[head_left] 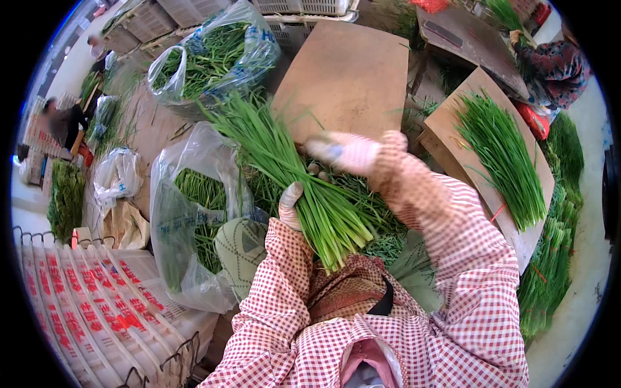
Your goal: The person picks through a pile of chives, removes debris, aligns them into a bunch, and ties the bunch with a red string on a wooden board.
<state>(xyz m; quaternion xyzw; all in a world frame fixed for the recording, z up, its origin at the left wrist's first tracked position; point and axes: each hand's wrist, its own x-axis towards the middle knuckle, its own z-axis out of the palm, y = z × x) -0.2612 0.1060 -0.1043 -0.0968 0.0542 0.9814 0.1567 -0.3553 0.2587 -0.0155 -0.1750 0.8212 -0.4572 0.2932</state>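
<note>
A thick bunch of long green chives lies slantwise across my lap, its pale stem ends toward me and its leafy tips pointing up to the left. Wrapped round its lower half is my left hand, thumb on top. My right hand, in a whitish covering, is smeared by motion just right of the leaves, over the near edge of a brown board; its fingers do not show clearly. Under the bunch, loose greens lie over my lap.
Left stand a clear bag of greens and, farther off, a fuller bag. A white crate with red print is at lower left. Right, a tilted board bears another chive bunch; bundles lie beyond. Co-workers sit far left and right.
</note>
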